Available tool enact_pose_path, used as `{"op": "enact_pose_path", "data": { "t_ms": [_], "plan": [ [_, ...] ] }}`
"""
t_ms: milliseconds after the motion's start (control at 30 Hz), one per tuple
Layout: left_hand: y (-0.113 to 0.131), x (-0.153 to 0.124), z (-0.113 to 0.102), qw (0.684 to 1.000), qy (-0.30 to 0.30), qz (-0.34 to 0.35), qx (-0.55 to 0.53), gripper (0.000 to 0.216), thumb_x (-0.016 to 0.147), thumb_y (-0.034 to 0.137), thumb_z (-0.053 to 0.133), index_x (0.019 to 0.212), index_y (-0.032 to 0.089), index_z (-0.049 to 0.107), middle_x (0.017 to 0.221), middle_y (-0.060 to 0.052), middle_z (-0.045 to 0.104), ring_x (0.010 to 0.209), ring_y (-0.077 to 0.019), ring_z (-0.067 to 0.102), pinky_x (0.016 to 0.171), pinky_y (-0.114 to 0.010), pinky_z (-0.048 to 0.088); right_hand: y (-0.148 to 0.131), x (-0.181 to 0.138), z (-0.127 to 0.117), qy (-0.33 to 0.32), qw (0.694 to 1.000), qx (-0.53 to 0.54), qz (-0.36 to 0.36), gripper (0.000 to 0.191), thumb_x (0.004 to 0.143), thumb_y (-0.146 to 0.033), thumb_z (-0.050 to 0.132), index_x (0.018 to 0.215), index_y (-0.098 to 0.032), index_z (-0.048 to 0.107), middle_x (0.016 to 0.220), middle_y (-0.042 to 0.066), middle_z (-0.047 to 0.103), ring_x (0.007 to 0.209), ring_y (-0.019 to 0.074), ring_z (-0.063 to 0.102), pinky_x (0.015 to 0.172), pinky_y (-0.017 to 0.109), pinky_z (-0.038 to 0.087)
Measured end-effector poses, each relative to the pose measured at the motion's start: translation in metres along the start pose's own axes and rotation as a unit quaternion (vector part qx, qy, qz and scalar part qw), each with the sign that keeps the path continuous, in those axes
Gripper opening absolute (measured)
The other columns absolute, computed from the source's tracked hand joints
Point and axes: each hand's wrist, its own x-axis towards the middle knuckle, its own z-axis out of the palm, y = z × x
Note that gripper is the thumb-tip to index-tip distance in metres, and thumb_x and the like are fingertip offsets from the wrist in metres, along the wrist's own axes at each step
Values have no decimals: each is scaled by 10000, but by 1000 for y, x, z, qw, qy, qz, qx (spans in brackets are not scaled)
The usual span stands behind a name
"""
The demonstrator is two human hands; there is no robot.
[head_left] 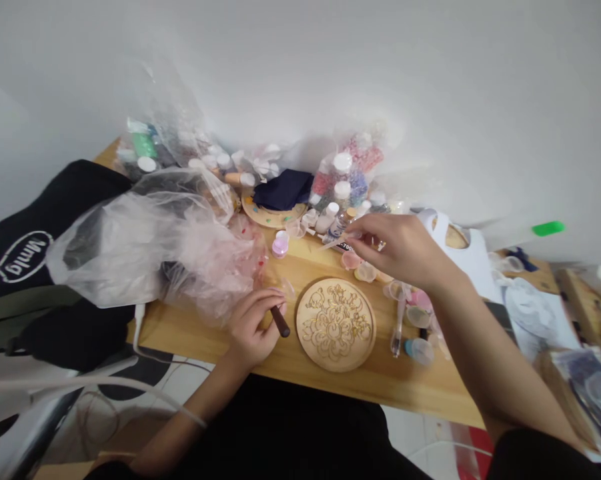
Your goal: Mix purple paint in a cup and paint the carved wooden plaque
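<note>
My left hand [255,327] is closed around a dark brown stick-like handle [280,321], its rounded end jutting toward me. What the handle belongs to is hidden by my fingers. Raised over the back of the table, my right hand [395,247] pinches a thin pale translucent stick [333,243] that slants down to the left. Between both hands lies a round wooden disc [335,327] with raised gold floral outlines. A small purple-lidded pot [280,245] stands behind it, left of the stick's tip.
Crumpled clear plastic bags [180,233] cover the left side. Bottles with white caps [343,162], a dark blue cloth [285,189] and a painted wooden disc [260,215] stand along the wall. Small cups [419,316] and a clear pen-like tool [397,330] sit at right.
</note>
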Motion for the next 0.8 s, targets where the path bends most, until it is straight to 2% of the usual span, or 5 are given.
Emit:
{"op": "enact_pose_path", "data": {
  "t_ms": [200, 433, 600, 800],
  "plan": [
    [2, 1, 0, 1000, 5, 2, 6, 167, 827, 43, 663, 937, 168, 667, 925, -47, 716, 873, -166, 717, 816, -286, 601, -1, 1, -3, 32, 999, -7, -16, 181, 912, -222, 516, 857, -167, 679, 731, 38, 723, 629, 143, 635, 572, 248, 396],
    [1, 1, 0, 1000, 5, 2, 2, 162, 830, 53, 660, 936, 175, 670, 921, -59, 720, 864, -183, 723, 796, -317, 616, 0, 1, -1, -8, 1000, 14, 2, 170, 880, -211, 517, 855, -170, 681, 753, 44, 732, 644, 149, 644, 604, 259, 425],
    [0, 1, 0, 1000, 3, -1, -6, 161, 831, 53, 660, 940, 171, 670, 930, -60, 719, 879, -180, 720, 810, -312, 612, -1, 2, 0, -9, 1000, 16, 1, 163, 870, -208, 526, 838, -173, 682, 744, 42, 729, 637, 149, 640, 595, 257, 420],
    [1, 2, 0, 1000, 1, 1, -3, 156, 830, 54, 667, 939, 165, 668, 927, -60, 716, 870, -174, 720, 809, -301, 610, -3, 3, -4, 65, 998, 19, 10, 174, 905, -236, 532, 863, -175, 689, 762, 40, 729, 617, 139, 637, 590, 257, 442]
  ]
}}
